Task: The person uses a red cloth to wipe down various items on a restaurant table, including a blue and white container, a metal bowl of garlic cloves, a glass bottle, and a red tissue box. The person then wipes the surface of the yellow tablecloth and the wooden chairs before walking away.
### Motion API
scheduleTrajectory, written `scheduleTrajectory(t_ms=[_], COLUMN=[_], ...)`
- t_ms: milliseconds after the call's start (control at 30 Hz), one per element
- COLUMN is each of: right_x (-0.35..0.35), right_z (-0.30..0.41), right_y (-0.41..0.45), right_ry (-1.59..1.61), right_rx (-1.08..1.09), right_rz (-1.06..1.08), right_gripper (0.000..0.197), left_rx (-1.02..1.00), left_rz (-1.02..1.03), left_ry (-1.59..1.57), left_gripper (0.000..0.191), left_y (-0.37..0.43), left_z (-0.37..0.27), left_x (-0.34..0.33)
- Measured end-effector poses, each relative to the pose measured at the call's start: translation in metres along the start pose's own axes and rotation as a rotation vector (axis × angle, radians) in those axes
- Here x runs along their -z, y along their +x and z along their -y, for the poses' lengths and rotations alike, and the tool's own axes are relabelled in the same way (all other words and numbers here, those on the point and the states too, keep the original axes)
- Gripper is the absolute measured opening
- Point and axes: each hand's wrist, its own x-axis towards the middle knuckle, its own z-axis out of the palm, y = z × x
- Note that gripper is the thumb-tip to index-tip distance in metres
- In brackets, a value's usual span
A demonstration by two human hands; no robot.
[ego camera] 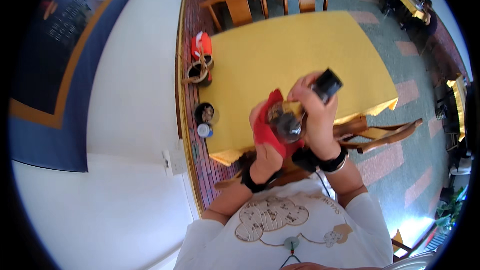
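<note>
Above a table with a yellow cloth point(296, 48), my left hand point(264, 148) presses a red cloth point(262, 129) around a clear glass vessel point(290, 125). The vessel is tilted, with its dark, rounded end towards me. My right hand point(318, 114) grips it from the other side. A black, block-shaped piece point(327, 85) sticks out past the right fingers. It may be the vessel's cap, but the fingers hide the join, so I cannot tell. Both wrists wear black bands.
Along the table's left edge stand a red box point(201, 46), a dark pot point(198, 74) with chopsticks, a container point(207, 113) of small pieces and a white-topped can point(204, 131). Wooden chairs point(240, 3) stand at the far side, another point(378, 135) at right. People sit far right.
</note>
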Motion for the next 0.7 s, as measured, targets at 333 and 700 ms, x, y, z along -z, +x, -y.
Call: scheduleTrajectory(t_ms=[333,700], right_x=[0.001,0.004], right_z=[0.006,0.017], right_y=[-0.013,0.004], right_ry=[-0.541,-0.758], right_rx=[0.436,0.253], right_rz=[0.230,0.534], right_gripper=[0.022,0.031], left_rx=[0.066,0.751], left_rz=[0.005,0.318], left_ry=[0.010,-0.902], left_gripper=[0.045,0.048], left_y=[0.012,0.007], left_z=[0.003,0.027], left_x=[0.010,0.037])
